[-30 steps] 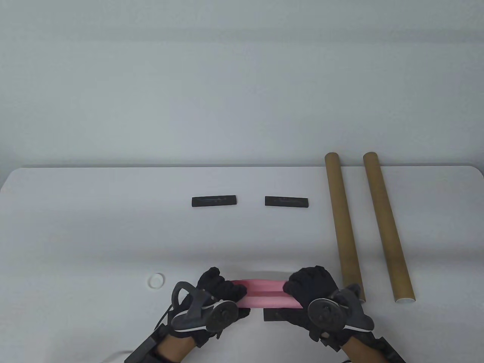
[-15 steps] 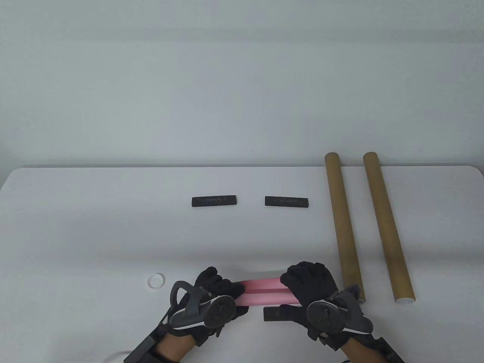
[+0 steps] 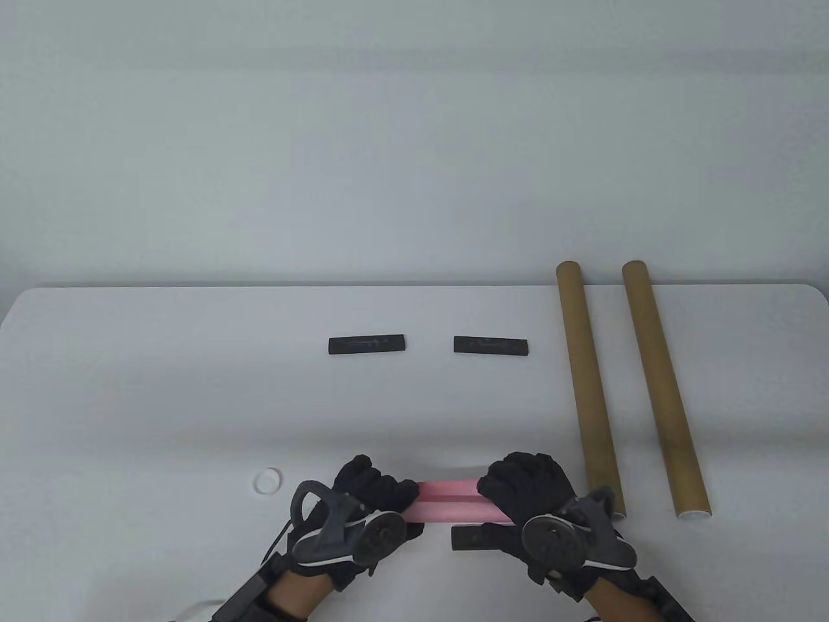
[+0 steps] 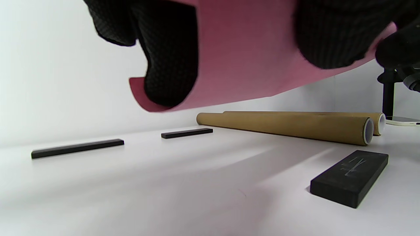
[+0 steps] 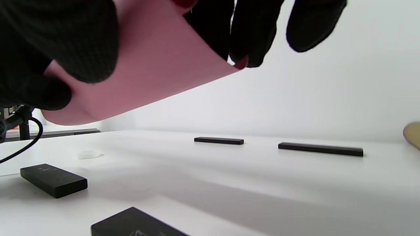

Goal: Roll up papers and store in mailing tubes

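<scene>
Table view: a pink paper [image 3: 450, 502], partly rolled into a loose horizontal tube, is held above the near edge of the white table [image 3: 162, 402] between both gloved hands. The left end of the roll is gripped by the left hand [image 3: 372, 502], and the right end by the right hand [image 3: 528, 489]; the fingers of each hand are curled around the paper and clamped on it. In the left wrist view, the paper [image 4: 249, 55] is seen curving under the fingers [image 4: 170, 65], clear of the table surface; in the right wrist view, its free edge [image 5: 157, 68] is seen slanting down from the fingers [image 5: 252, 36]. A black weight bar [image 3: 469, 538] lies on the table just below the roll, partly hidden by the right hand. Two brown mailing tubes [image 3: 589, 389] [image 3: 664, 389] are laid side by side, well apart from each other, on the right of the table, their white-capped ends toward the person. Two further black bars [image 3: 366, 344] [image 3: 491, 345] are placed in a line near the table's middle, and a small white ring [image 3: 267, 481] lies near the left hand.
</scene>
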`<state>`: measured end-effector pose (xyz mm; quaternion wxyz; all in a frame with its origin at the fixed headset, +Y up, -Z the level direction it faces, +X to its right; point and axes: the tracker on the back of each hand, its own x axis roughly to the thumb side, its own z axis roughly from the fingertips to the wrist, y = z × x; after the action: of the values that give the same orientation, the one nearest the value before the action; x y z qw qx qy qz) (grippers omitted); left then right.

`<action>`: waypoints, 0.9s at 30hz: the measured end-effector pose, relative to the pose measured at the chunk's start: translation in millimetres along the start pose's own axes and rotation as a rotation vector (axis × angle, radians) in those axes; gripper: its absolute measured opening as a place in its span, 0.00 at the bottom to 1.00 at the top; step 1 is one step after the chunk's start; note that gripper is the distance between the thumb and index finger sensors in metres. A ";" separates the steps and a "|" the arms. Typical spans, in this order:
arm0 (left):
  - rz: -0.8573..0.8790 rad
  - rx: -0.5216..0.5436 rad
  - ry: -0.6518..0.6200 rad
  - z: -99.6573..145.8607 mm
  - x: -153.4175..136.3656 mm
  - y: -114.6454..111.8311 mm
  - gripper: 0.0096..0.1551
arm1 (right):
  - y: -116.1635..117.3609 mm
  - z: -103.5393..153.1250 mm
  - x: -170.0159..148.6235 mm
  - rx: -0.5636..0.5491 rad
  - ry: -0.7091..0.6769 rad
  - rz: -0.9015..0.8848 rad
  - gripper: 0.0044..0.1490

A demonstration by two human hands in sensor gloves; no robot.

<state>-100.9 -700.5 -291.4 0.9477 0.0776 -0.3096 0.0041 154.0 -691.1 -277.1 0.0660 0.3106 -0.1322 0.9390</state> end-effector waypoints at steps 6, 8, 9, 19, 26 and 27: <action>-0.061 0.024 -0.010 2.0 4.4 0.5 0.41 | -0.1 -1.5 -3.2 0.024 0.014 -0.048 0.36; -0.086 0.034 -0.021 1.9 5.6 1.3 0.38 | 1.1 -1.5 -4.8 0.025 0.026 -0.088 0.38; -0.083 0.032 -0.022 1.9 5.7 1.2 0.37 | 1.1 -1.3 -4.8 0.030 0.027 -0.090 0.40; -0.055 0.018 -0.014 1.8 2.8 -2.4 0.40 | -0.5 -1.3 1.7 0.022 -0.009 -0.048 0.35; 0.002 -0.012 -0.005 -0.1 -1.7 -3.2 0.37 | -1.9 -0.1 2.9 -0.022 0.005 -0.004 0.45; 0.002 -0.014 -0.005 -0.3 -2.0 -3.2 0.38 | -2.2 0.3 3.3 -0.031 0.004 0.005 0.44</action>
<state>-102.2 -703.6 -293.2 0.9473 0.0709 -0.3123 0.0026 151.9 -688.9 -274.4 0.0686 0.3072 -0.1476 0.9376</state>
